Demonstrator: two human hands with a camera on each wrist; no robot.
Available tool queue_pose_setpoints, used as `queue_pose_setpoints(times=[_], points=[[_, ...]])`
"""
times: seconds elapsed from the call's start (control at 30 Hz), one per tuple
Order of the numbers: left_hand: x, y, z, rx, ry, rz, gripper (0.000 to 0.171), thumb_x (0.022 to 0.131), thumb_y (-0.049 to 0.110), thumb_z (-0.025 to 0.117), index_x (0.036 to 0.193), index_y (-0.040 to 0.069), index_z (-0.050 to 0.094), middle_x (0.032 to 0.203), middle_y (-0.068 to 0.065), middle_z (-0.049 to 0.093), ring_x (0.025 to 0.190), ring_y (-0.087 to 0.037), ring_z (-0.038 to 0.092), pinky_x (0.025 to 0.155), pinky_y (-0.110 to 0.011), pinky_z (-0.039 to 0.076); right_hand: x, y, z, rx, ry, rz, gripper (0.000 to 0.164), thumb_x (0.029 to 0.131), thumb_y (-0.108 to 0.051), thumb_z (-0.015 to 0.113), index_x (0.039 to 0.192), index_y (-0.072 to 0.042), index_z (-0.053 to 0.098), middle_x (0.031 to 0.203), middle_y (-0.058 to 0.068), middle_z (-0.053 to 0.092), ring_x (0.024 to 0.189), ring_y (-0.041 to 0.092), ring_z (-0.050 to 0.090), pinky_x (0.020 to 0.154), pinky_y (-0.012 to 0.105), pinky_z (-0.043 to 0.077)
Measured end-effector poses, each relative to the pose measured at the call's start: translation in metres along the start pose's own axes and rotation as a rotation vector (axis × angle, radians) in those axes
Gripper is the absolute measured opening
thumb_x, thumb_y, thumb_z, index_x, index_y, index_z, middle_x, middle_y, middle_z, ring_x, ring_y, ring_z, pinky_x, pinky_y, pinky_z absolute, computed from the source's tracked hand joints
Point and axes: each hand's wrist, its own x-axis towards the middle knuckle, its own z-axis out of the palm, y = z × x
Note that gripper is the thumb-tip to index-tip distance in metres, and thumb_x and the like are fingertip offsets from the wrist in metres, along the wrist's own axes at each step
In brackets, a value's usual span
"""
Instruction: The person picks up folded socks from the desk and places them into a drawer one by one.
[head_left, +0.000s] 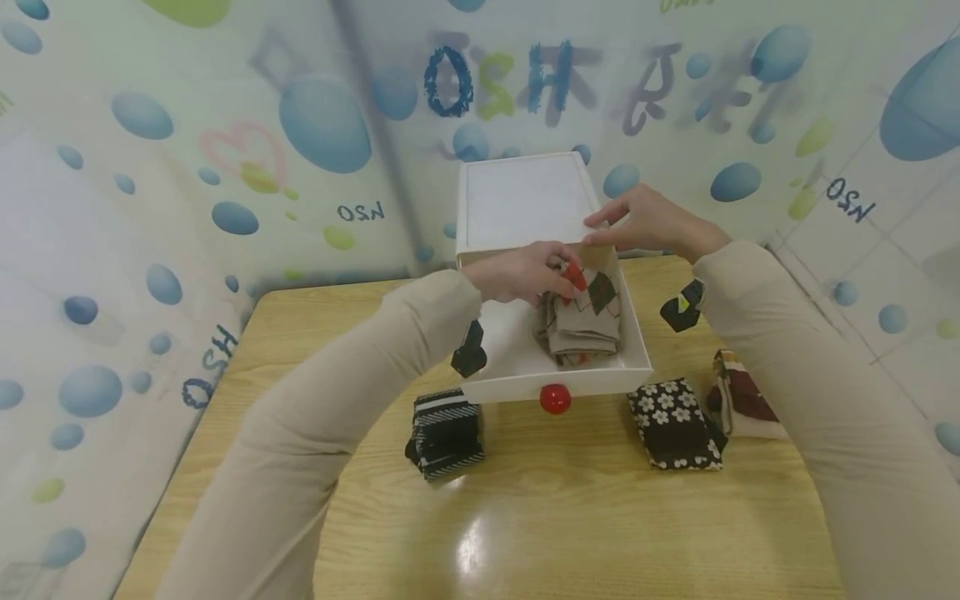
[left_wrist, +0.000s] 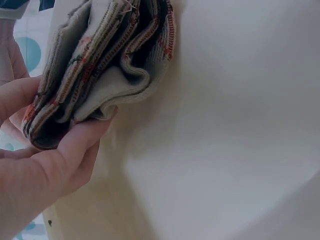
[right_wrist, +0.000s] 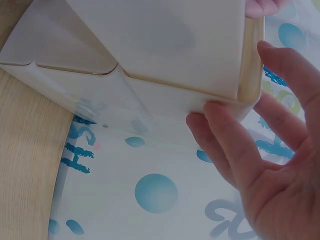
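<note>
In the head view a white box [head_left: 528, 200] stands at the back of the table with its drawer [head_left: 558, 385] pulled out. My left hand [head_left: 525, 273] reaches over the drawer and pinches a folded pair of beige argyle socks [head_left: 583, 333] by its far end, at the drawer's right side. The left wrist view shows the stacked sock layers between thumb and fingers. My right hand [head_left: 652, 218] is at the box's front right corner. In the right wrist view its slightly bent, spread fingers [right_wrist: 232, 145] touch the box's side, with the thumb near the front edge.
A red round knob [head_left: 555, 399] sits on the drawer front. Black-and-white striped socks [head_left: 448, 437] lie front left on the wooden table [head_left: 555, 517]. Black floral socks [head_left: 675, 425] and a maroon-and-cream pair [head_left: 746, 408] lie front right. A patterned curtain [head_left: 322, 200] hangs behind.
</note>
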Motion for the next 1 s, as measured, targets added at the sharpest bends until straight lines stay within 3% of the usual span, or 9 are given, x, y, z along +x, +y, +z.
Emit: queue_pose_setpoints(times=[0.47,1.0], points=[[-0.0016,0.0027,0.0005,0.072,0.019,0.055,0.042,0.085,0.009,0.059,0.122,0.01,0.041,0.123,-0.006,0.044,0.107,-0.02,0.046,0.088,-0.043,0.043,0.0004,0.0015,0.0012,0.013,0.005,0.0,0.054,0.079,-0.038,0.065,0.12,-0.005,0.055,0.13,0.017,0.04,0.098,0.03,0.055,0.082,0.042,0.046],[-0.007,0.002,-0.0016,0.073,0.063,0.113,0.04,0.083,0.0,0.058,0.12,0.007,0.046,0.126,-0.008,0.044,0.108,-0.02,0.047,0.086,-0.039,0.045,-0.0002,0.0025,0.0005,0.022,0.01,-0.003,0.053,0.078,-0.035,0.066,0.119,-0.003,0.055,0.128,0.017,0.043,0.102,0.03,0.052,0.084,0.043,0.045]])
